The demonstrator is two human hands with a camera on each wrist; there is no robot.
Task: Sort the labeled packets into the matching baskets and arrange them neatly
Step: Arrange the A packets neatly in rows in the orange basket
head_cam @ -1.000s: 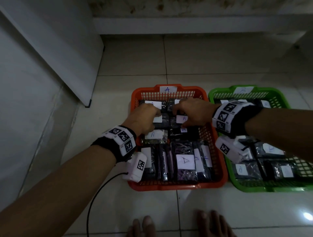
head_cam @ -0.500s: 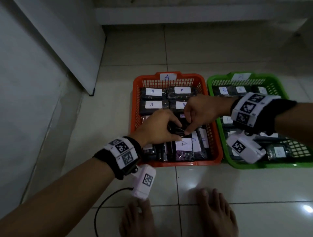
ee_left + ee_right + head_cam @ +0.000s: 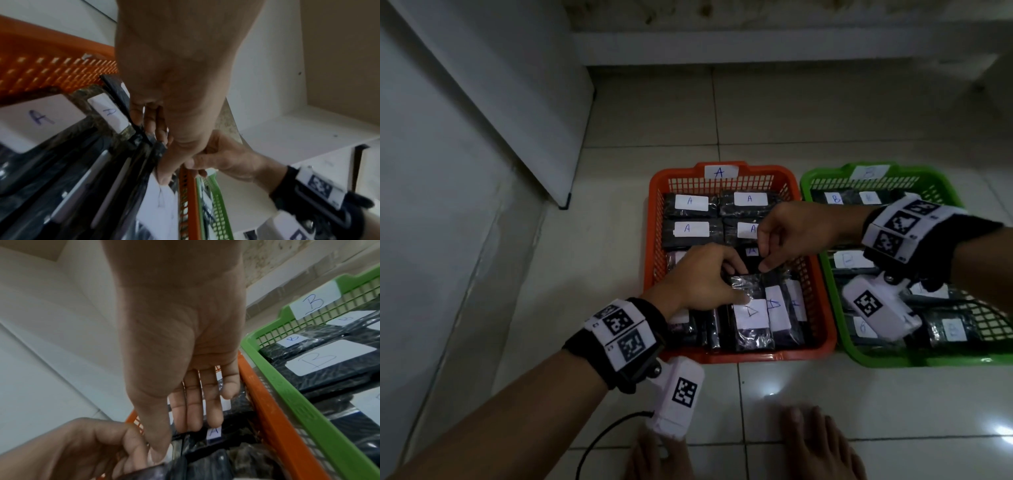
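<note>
Orange basket (image 3: 739, 356), near row: upright A packet (image 3: 751, 317), long axis running toward the person, thumb of left hand (image 3: 702, 277) pressed to its label, fingers curled round its far edge. Right hand (image 3: 796, 233) just beyond, fingertips pinching down near that top edge; exact contact hidden. Neighbouring labels partly covered.

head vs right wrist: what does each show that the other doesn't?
Head only: the whole orange basket with its A tag, the flat rows of A packets at its far end, and the person's feet.

Right wrist only: the right hand's palm side, fingers fairly straight, reaching down to the packets.

Both: the left hand and right hand meeting over the orange basket, the green basket with B packets.
</note>
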